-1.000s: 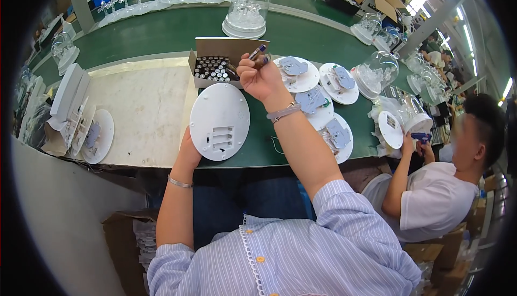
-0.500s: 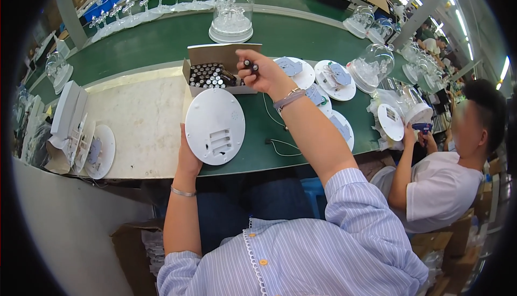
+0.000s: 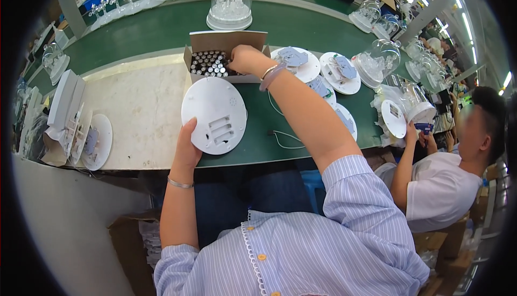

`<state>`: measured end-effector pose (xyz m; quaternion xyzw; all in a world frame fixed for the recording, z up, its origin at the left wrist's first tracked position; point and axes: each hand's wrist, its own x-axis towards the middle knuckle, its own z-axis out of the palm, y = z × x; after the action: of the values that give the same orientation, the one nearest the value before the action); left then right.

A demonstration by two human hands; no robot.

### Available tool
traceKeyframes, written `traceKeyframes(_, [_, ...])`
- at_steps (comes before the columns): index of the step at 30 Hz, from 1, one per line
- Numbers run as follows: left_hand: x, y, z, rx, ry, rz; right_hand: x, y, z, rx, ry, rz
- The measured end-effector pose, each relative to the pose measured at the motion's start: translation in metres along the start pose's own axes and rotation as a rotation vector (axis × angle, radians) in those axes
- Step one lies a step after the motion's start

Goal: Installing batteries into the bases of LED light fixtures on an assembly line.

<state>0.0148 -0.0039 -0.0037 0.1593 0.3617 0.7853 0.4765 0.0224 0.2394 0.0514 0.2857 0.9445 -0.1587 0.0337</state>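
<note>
My left hand [image 3: 187, 146] grips a round white plastic base [image 3: 212, 94] by its lower left edge, thumb on its face. The base is tilted up toward me and shows a battery compartment [image 3: 220, 129] with several slots, which look unfilled. Just beyond stands an open cardboard box [image 3: 229, 40] packed with upright batteries [image 3: 207, 62]. My right hand [image 3: 249, 59] reaches into the right side of this box, fingers curled down at the batteries. A dark battery shows by the fingertips; whatever else is inside the hand is hidden.
Several white bases with grey-blue parts [image 3: 338, 72] and thin wires lie on the green table at right. A glass dome [image 3: 231, 2] stands at the back. More bases [image 3: 97, 142] lean at far left. A co-worker [image 3: 441, 183] at right holds a blue tool [image 3: 424, 128].
My right hand, holding two batteries above the box before, has lowered into it with fingers curled. The white base has turned slightly in my left hand, whose thumb now shows on its face.
</note>
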Motion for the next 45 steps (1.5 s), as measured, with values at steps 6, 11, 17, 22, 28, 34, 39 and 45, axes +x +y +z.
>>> traceKeyframes(6, [-0.003, 0.001, 0.004, 0.078, 0.024, 0.032, -0.027, 0.004, 0.005, 0.123, 0.265, -0.156])
traceKeyframes(11, [-0.002, -0.001, 0.003, 0.035, 0.009, 0.020, -0.066, 0.005, -0.012, 1.517, -0.199, -0.021])
traceKeyframes(17, [-0.002, 0.006, 0.006, -0.030, -0.005, 0.007, -0.116, 0.005, 0.005, 2.363, -0.739, 0.007])
traceKeyframes(22, [0.000, 0.007, 0.009, 0.020, 0.017, 0.022, -0.145, 0.000, 0.029, 2.040, -0.546, -0.054])
traceKeyframes(28, [-0.003, 0.008, 0.008, 0.015, 0.034, 0.010, -0.164, -0.021, 0.038, 1.517, -0.225, 0.020])
traceKeyframes(34, [-0.004, 0.007, 0.007, -0.076, 0.014, 0.042, -0.170, -0.024, 0.047, 1.029, 0.127, -0.199])
traceKeyframes(39, [-0.003, 0.006, 0.006, -0.070, 0.009, 0.050, -0.166, -0.025, 0.051, 0.794, 0.345, -0.265])
traceKeyframes(45, [-0.001, 0.003, 0.009, -0.013, 0.018, 0.033, -0.160, -0.021, 0.051, 0.793, 0.358, -0.282])
